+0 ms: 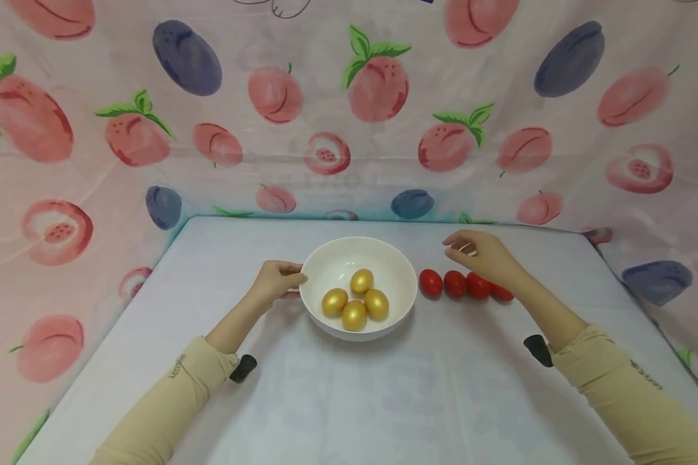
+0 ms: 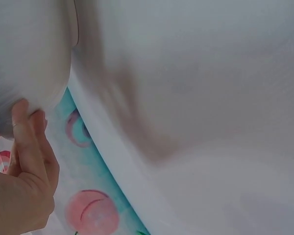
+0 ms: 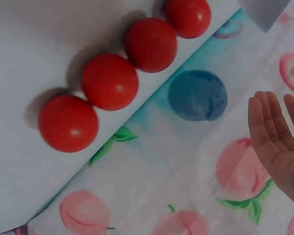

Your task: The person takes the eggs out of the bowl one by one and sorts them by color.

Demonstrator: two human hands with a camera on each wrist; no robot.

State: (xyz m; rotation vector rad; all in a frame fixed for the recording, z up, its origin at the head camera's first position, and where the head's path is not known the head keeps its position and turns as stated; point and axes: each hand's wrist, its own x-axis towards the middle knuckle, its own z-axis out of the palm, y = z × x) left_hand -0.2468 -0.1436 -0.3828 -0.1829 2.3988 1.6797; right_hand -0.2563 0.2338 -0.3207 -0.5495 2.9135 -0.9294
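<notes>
A white bowl (image 1: 357, 253) stands at mid-table with several golden eggs (image 1: 354, 315) grouped inside it. At its left rim my left hand (image 1: 271, 282) grips the bowl, thumb over the edge; the left wrist view shows fingers (image 2: 27, 142) against the bowl's outside wall (image 2: 32, 54). Right of the bowl, several red eggs (image 1: 455, 284) lie in a row. My right hand (image 1: 483, 253) hovers above the right part of that row, holding nothing. In the right wrist view the right hand (image 3: 279, 137) has extended fingers, apart from the red eggs (image 3: 110, 82).
A white table (image 1: 349, 400) lies under everything. Behind it and at the sides hangs a cloth (image 1: 326, 77) printed with peaches and plums. Each wrist carries a black strap piece (image 1: 243, 369) near its beige sleeve (image 1: 174, 394).
</notes>
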